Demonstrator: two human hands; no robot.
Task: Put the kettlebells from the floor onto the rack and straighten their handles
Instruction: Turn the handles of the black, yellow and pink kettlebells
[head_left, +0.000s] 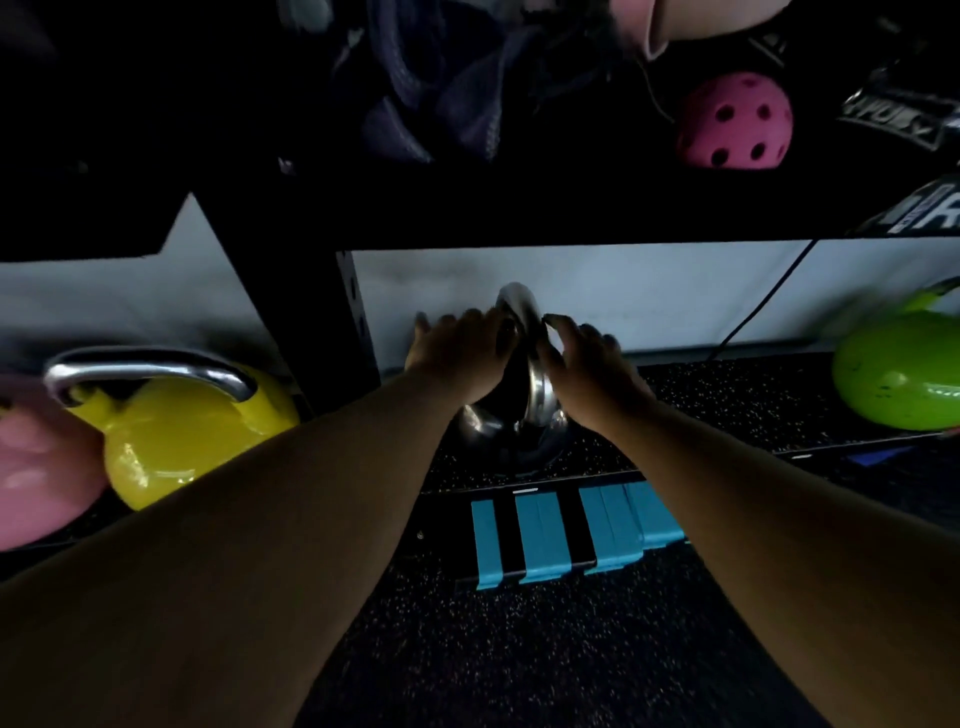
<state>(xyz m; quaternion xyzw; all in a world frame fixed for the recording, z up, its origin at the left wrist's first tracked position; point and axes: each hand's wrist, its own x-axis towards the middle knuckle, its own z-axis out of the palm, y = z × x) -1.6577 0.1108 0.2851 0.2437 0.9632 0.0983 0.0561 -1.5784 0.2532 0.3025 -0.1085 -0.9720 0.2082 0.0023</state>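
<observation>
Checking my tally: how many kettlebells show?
4: pink far left, yellow beside it, dark between both hands, green far right. Others may be out of frame.

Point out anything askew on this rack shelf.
The dark kettlebell between both hands has its handle turned edge-on toward the camera, unlike the yellow kettlebell, whose handle runs sideways along the shelf.

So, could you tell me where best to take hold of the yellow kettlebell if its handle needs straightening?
Grip the yellow kettlebell by the top bar of its steel handle, coming from above and in front. The bar arches clear of the body, leaving room for fingers. A pink kettlebell crowds its left side, so probably avoid approaching from there.
</observation>
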